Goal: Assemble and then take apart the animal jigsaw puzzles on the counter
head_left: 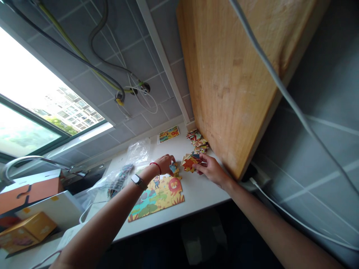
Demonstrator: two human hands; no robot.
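A partly joined jigsaw puzzle (161, 196) with a lion and plants lies on the white counter. My left hand (165, 164), with a watch and red cord at the wrist, bends over its upper right corner. Its fingers close on a small puzzle piece (173, 168) at that corner; whether the piece is lifted or lies flat I cannot tell. To the right, my right hand (209, 168) grips a fanned bunch of puzzle pieces (189, 163) above the counter. Just behind it lies a heap of loose puzzle pieces (198, 140).
A picture card (168, 134) lies near the wall. Clear plastic bags (137, 151) lie left of it. A large wooden board (224, 82) leans at the right. Boxes (30, 228) and a faucet (42, 158) stand at the left. A cable (280, 84) hangs in front of the board.
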